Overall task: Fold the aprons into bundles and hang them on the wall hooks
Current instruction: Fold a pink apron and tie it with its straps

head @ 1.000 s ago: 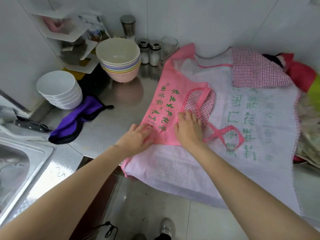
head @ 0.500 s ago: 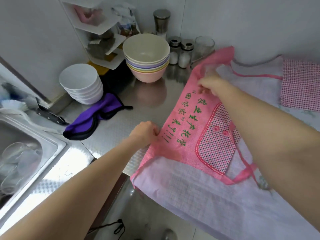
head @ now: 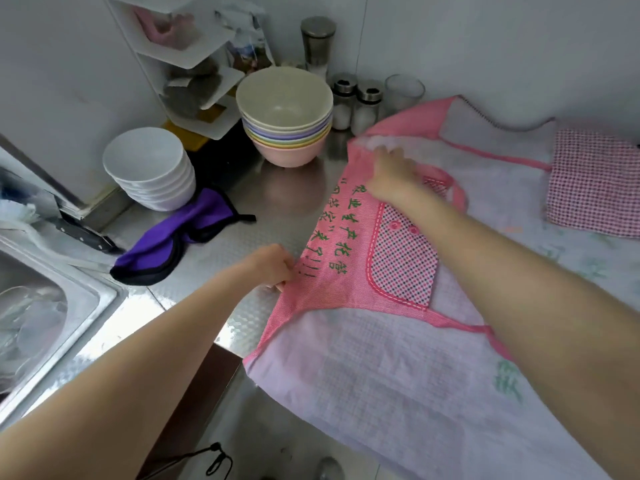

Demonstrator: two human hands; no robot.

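A pink apron with green lettering and a checked pocket lies spread on the steel counter, its pale inner side turned up across the right. My left hand pinches its folded left edge near the lettering. My right hand reaches across to the far part of the same fold and holds the fabric near the neck strap; its fingertips are blurred. A second, red-checked cloth lies folded at the far right. No wall hooks are in view.
Stacked pastel bowls and white bowls stand at the back left, with shakers and a glass by the wall. A purple cloth and a knife lie left. The sink is at far left.
My right hand has moved from the pocket area up to the far end of the fold. My left hand has closed on the near left edge. The view has shifted left and closer.
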